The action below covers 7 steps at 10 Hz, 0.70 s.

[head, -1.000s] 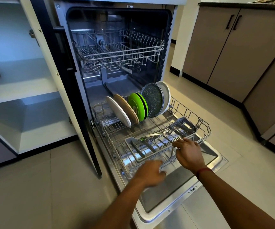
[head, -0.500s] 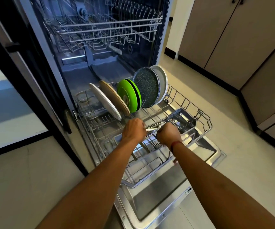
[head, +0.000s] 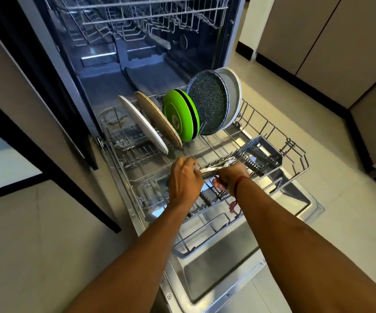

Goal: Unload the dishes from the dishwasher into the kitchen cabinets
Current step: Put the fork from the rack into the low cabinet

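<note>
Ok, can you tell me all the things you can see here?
lower rack: one, grey wire, pulled out over the door
white plate: one, white, left end of the rack's row
tan plate: one, tan, next along
green plates: two it seems, green, middle
speckled plate: one, dark, right of the green
pale plate: one, pale grey, right end
cutlery basket: one, grey, rack's right side
cutlery: count unclear, silver, held beside the basket
upper rack: one, pale wire, inside the dishwasher
dishwasher door: one, steel, folded down
cabinets: several, beige, far right
left hand: one, grips the cutlery
right hand: one, red thread on wrist, grips the cutlery
</note>
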{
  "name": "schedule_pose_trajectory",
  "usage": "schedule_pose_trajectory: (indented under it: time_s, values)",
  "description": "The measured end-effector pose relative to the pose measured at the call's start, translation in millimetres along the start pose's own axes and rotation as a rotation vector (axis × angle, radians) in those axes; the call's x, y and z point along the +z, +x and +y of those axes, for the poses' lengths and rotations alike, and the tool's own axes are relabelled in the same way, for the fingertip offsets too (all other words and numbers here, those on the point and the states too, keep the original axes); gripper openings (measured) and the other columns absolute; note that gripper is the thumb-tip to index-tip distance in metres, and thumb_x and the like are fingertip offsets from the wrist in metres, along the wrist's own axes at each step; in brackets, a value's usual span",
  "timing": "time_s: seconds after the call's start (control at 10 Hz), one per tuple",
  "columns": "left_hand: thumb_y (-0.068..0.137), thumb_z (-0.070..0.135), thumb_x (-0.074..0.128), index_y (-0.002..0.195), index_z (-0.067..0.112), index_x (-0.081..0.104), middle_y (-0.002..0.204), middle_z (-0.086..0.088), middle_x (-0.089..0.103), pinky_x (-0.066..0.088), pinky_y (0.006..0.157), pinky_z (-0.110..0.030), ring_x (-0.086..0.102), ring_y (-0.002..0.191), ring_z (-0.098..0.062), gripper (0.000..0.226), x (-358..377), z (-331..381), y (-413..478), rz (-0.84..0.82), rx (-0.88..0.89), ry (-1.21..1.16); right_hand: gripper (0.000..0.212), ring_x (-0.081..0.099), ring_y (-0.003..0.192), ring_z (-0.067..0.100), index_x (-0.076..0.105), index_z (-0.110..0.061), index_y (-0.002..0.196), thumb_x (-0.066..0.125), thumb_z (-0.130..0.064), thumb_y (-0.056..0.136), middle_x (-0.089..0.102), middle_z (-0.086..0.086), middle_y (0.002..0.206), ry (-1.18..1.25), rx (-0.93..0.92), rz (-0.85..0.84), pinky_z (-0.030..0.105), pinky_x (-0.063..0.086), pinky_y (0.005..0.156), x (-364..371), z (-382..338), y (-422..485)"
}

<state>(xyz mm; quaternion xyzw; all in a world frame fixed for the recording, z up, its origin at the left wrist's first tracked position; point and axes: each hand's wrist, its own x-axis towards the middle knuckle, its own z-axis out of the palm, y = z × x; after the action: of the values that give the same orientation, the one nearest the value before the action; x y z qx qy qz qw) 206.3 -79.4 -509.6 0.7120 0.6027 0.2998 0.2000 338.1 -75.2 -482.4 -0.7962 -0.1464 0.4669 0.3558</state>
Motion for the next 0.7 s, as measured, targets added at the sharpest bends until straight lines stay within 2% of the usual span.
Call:
schedule_pose_trajectory:
  time_s: [0.1, 0.2, 0.3, 0.5, 0.7]
  values:
    - [0.089, 0.015, 0.057, 0.107, 0.014, 0.062, 0.105, -0.004, 0.055, 0.054, 0.073, -0.036, 0.053, 0.091, -0.017, 0.019, 3, -2, -5, 0.065, -0.042, -0.063, 0.004, 0.051, 0.028, 0.012, 0.056, 0.001, 0.089, 0.059, 0.001, 0.091, 0.062, 0.011, 0.055, 0.045, 0.017, -0.077, 0.016, 0.038, 0.030, 1, 0, 3]
    - [0.089, 0.013, 0.055, 0.107, 0.014, 0.061, 0.106, -0.005, 0.055, 0.055, 0.073, -0.035, 0.053, 0.092, -0.016, 0.019, 4, -1, -6, 0.081, -0.037, -0.077, 0.017, 0.050, 0.027, 0.006, 0.048, -0.008, 0.079, 0.053, 0.002, 0.093, 0.053, -0.002, 0.035, 0.088, 0.002, -0.173, 0.015, 0.040, 0.032, 2, 2, 5]
    - [0.087, 0.011, 0.056, 0.108, 0.013, 0.061, 0.107, -0.006, 0.056, 0.054, 0.073, -0.035, 0.054, 0.093, -0.018, 0.022, 4, -2, -8, 0.063, -0.012, -0.056, 0.022, 0.049, 0.026, 0.005, 0.046, -0.008, 0.078, 0.047, 0.005, 0.095, 0.049, -0.004, 0.030, 0.148, 0.020, -0.148, 0.015, 0.039, 0.030, 2, 5, 14]
    - [0.084, 0.009, 0.059, 0.107, 0.014, 0.061, 0.107, -0.005, 0.058, 0.051, 0.076, -0.035, 0.054, 0.097, -0.019, 0.024, 3, -1, -9, 0.029, 0.009, -0.039, 0.017, 0.040, 0.019, 0.011, 0.053, 0.000, 0.098, 0.042, 0.012, 0.094, 0.050, 0.011, 0.041, 0.145, 0.074, -0.019, 0.011, 0.028, 0.027, 7, -2, 9]
    - [0.086, 0.011, 0.057, 0.111, 0.015, 0.060, 0.112, -0.005, 0.058, 0.050, 0.081, -0.034, 0.053, 0.101, -0.018, 0.025, 0, 0, -10, 0.024, -0.021, -0.072, 0.015, 0.047, 0.022, 0.013, 0.053, 0.002, 0.091, 0.040, 0.006, 0.097, 0.054, 0.013, 0.045, 0.113, 0.079, -0.031, 0.013, 0.031, 0.026, 6, -1, 6]
